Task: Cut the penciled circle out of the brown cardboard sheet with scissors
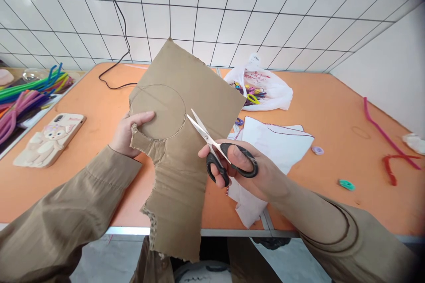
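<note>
My left hand grips a brown piece of cardboard at its left edge, thumb on top and the other fingers hidden beneath. A circle is drawn on the cardboard, and a cut runs along the circle's lower edge. Below it, the cardboard's left side is ragged and torn, and its lower end hangs past the table edge. In my right hand is a pair of scissors with black handles, fingers through the loops. Their blades are slightly apart, tips just right of the circle's line, over the cardboard.
On the orange table lie a phone, white cloth, a white plastic bag of colourful bits, and red pipe cleaners. Colourful pipe cleaners fill the far left. A black cable crosses the tiled wall.
</note>
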The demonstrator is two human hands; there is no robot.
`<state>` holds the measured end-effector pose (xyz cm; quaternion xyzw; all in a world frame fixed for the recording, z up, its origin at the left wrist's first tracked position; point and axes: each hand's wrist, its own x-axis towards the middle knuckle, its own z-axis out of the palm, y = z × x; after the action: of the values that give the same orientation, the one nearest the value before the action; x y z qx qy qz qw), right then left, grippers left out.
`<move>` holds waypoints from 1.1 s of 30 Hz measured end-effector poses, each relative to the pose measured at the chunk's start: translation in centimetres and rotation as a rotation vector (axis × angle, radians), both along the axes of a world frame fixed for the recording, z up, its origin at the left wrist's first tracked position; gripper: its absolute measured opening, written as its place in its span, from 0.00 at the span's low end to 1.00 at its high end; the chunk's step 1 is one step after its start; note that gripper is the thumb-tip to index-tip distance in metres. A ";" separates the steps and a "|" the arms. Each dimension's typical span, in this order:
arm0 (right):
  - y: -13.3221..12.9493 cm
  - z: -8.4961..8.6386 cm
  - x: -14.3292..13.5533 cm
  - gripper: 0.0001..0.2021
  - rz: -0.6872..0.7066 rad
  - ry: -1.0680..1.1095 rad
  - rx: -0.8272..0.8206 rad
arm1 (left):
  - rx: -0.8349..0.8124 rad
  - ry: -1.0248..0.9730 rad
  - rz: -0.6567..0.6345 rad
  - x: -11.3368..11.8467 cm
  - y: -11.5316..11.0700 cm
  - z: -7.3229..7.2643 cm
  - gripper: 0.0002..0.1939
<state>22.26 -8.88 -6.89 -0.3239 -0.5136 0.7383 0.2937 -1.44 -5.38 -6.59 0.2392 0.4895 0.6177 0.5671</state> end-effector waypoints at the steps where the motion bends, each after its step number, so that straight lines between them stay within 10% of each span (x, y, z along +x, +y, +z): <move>1: 0.0 0.1 0.1 0.28 0.001 0.005 -0.009 | -0.005 0.015 0.000 0.0 -0.1 0.0 0.11; 24: -1.7 0.1 -0.9 0.26 -0.030 0.383 -0.453 | 0.013 0.571 -0.357 -1.0 2.5 7.3 0.19; 33: -2.5 0.2 -1.4 0.22 -0.050 0.464 -0.476 | -0.019 0.525 -0.271 -0.2 2.0 8.9 0.25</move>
<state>20.84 -11.36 -6.67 -0.2191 -0.2378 0.8842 0.3370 -1.63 -3.35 2.30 0.4487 0.5888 0.4486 0.5008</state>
